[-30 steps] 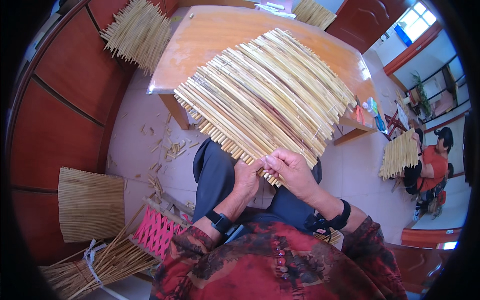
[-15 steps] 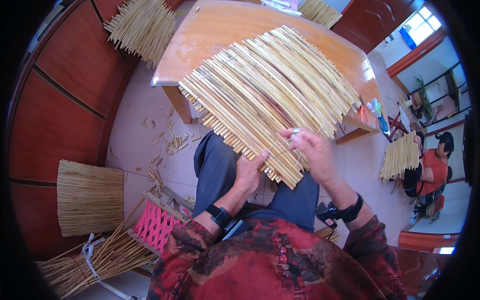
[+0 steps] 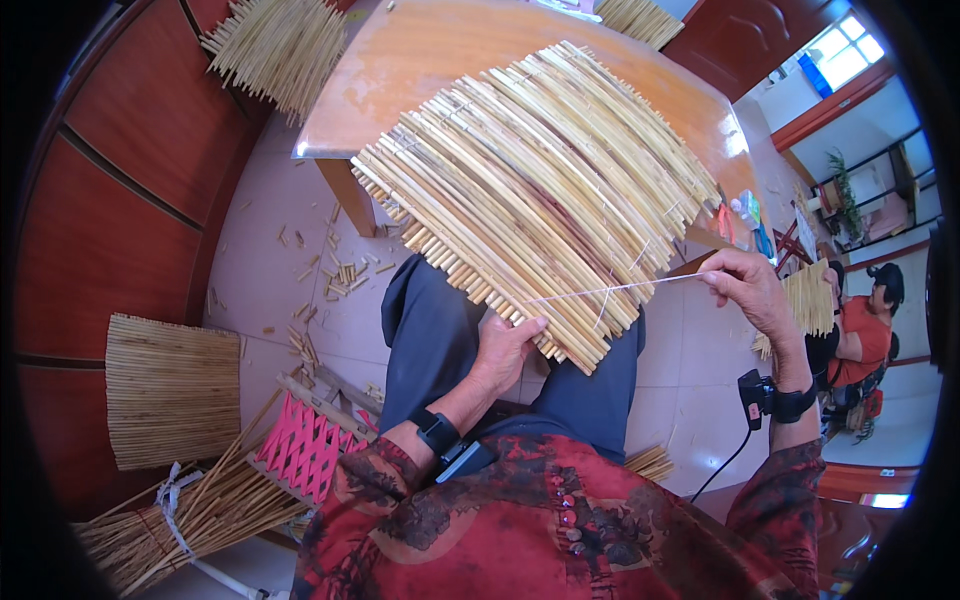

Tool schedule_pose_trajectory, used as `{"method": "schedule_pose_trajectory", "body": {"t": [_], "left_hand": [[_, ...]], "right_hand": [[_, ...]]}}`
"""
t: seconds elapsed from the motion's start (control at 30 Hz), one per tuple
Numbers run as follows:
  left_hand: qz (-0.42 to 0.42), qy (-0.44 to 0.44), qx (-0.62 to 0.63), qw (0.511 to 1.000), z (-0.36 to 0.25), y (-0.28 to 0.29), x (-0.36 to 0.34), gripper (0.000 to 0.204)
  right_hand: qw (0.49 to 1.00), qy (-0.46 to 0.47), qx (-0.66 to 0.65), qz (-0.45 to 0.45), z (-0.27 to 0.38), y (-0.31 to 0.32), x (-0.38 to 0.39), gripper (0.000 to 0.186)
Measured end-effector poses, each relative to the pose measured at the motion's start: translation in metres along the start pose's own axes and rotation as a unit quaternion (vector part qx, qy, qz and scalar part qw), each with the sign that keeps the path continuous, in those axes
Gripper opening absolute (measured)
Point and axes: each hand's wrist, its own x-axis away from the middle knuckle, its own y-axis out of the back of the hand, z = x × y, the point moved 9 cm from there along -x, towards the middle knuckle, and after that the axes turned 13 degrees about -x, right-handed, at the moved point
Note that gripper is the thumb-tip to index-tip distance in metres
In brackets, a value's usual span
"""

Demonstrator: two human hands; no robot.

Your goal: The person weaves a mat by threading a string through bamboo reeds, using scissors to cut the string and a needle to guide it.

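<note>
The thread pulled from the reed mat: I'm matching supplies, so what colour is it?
White or pale cream thread, taut between the reed mat and right hand; head view.

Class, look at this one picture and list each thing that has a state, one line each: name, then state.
Reed mat: partly woven, resting on the lap and the table edge.
Thread: pulled taut from the mat out to the right.
Left hand: gripping the mat's near edge.
Right hand: closed, pinching the thread.
Reed bundle: tied, lying on the floor.
Table: standing, holding the mat's far end.
</note>
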Motion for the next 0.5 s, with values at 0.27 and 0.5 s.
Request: {"method": "schedule_pose_trajectory", "body": {"t": [0.27,0.5], "left_hand": [[0.01,-0.017,0.007,1.0,-0.01,0.009,0.0,0.035],[-0.037,-0.038,0.042,0.998,-0.007,0.014,0.004,0.031]], "right_hand": [[0.944,0.181,0.273,-0.032,0.014,-0.001,0.004,0.006],[0.928,0.221,0.293,-0.068,0.025,0.001,-0.002,0.006]]}}
